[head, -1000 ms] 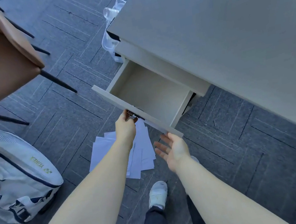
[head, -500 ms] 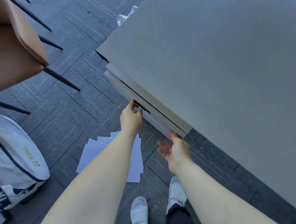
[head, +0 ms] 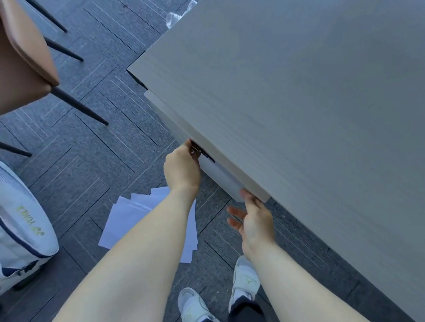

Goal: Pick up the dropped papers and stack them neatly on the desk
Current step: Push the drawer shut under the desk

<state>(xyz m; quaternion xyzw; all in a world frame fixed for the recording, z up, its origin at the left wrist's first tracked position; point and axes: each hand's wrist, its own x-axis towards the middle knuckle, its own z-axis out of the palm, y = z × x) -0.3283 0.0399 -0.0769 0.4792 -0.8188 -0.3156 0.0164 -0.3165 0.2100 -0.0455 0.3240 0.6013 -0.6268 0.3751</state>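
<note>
Drawer (head: 219, 176) now pushed in under counter (head: 320, 93), was open 1 second ago. Left hand (head: 182, 169) fingers pinching drawer handle. Right hand (head: 254, 221) fingers spread against drawer corner. Papers (head: 131, 215) on floor, beneath left arm.

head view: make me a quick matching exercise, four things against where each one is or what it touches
Things:
1. papers
2. left hand
3. right hand
4. sports bag

Places:
A. at the near corner of the drawer front
B. scattered on the carpet beside the desk
C. on the floor below the brown chair
D. at the drawer's dark handle

Pairs: 1-B, 2-D, 3-A, 4-C
</note>
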